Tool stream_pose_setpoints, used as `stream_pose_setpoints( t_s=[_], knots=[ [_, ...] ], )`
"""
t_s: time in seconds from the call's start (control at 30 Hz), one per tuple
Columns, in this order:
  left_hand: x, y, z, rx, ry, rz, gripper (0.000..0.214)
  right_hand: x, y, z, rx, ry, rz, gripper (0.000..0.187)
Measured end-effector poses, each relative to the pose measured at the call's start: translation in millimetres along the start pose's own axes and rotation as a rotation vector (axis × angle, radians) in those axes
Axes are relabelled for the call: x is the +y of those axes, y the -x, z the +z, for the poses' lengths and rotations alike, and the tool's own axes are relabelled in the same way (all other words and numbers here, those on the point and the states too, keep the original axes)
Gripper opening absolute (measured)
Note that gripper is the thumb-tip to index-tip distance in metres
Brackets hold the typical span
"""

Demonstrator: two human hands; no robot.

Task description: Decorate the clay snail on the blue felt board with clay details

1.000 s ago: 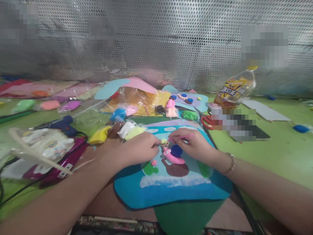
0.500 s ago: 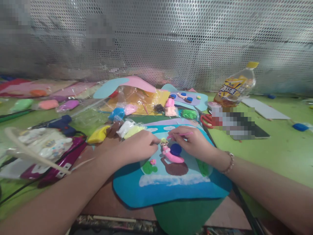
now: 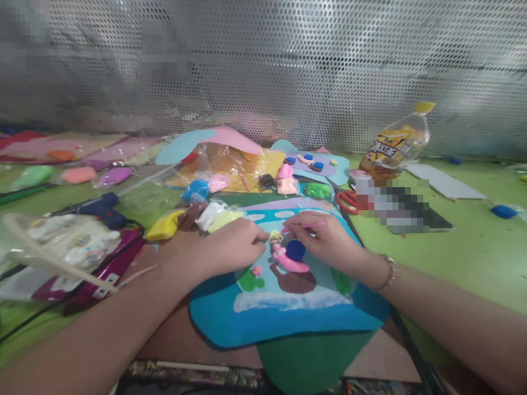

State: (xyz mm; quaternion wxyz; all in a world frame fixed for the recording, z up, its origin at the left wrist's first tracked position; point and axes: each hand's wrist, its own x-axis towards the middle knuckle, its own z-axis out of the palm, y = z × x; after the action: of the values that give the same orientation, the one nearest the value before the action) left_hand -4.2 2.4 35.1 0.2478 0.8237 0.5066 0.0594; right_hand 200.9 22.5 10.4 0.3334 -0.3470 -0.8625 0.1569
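Observation:
A blue felt board (image 3: 288,315) lies in front of me with a small clay figure (image 3: 284,253) on it: yellow-haired head, pink body, dark blue ball. My left hand (image 3: 230,247) rests on the board with its fingers curled, fingertips touching the figure's head from the left. My right hand (image 3: 325,238) is closed on a thin pink tool (image 3: 307,225), whose tip points at the head from the right. Below the figure are a brown clay patch (image 3: 294,281), a green clay bit with a pink flower (image 3: 252,280) and a white strip.
Bags of coloured clay (image 3: 214,216) lie behind the board. A blue glue gun (image 3: 101,207) and plastic packets (image 3: 66,241) are at left. Red scissors (image 3: 348,202), a tilted bottle (image 3: 393,145) and a second decorated felt piece (image 3: 315,164) sit at back right. A perforated metal wall (image 3: 288,71) stands behind.
Both hands stay at the figure's head with only slight shifts. The view has drifted a little upward and left.

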Motion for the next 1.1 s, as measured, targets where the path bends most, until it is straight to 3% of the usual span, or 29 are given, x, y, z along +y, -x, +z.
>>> stream_pose_setpoints(
  t_s=[0.4, 0.67, 1.1],
  knots=[
    [-1.1, -1.2, -0.7, -0.011, -0.03, -0.021, 0.033, -1.2, -0.2, -1.0, 0.008, 0.017, 0.005, 0.019],
    [-2.3, -1.4, -3.0, 0.073, -0.096, 0.061, 0.029, 4.3, -4.9, -4.0, -0.005, -0.355, 0.277, 0.008],
    [-4.9, -3.7, -0.5, 0.138, -0.117, 0.113, 0.028, 2.9, -5.4, -0.9, -0.036, -0.589, 0.343, 0.01]
  ],
)
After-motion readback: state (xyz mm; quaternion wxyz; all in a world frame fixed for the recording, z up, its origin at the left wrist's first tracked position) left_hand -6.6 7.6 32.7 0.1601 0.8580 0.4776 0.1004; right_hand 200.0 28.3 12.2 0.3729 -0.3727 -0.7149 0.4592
